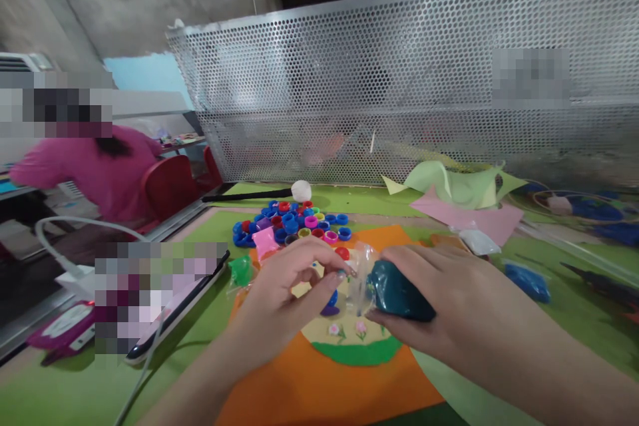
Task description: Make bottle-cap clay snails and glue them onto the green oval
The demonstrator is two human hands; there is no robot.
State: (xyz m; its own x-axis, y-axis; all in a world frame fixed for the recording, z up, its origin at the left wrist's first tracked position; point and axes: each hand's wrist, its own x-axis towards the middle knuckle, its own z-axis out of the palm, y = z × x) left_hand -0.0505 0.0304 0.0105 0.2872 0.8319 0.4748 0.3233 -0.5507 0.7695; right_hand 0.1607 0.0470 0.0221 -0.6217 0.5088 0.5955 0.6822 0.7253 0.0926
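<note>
My right hand [424, 279] is wrapped round a dark teal packet [399, 289], which looks like soft clay in a clear plastic bag. The bag's loose clear end [360, 279] points left, towards my other hand. My left hand [294, 279] has its thumb and forefinger pinched together just beside that end; whatever is between the tips is too small to make out. Below both hands lies a cream round picture [349, 336] with pink flowers and a green lower edge, on an orange sheet [319, 389]. Blue and purple shapes on it are partly covered by my hands.
Behind the picture is a heap of coloured bottle caps [289, 219]. Pink [265, 239] and green packets [241, 271] lie at left, a blue packet [526, 281] at right. A tablet-like device [174, 306] with a white cable stands left. Perforated metal panel [349, 80] behind; a person [110, 166] sits left.
</note>
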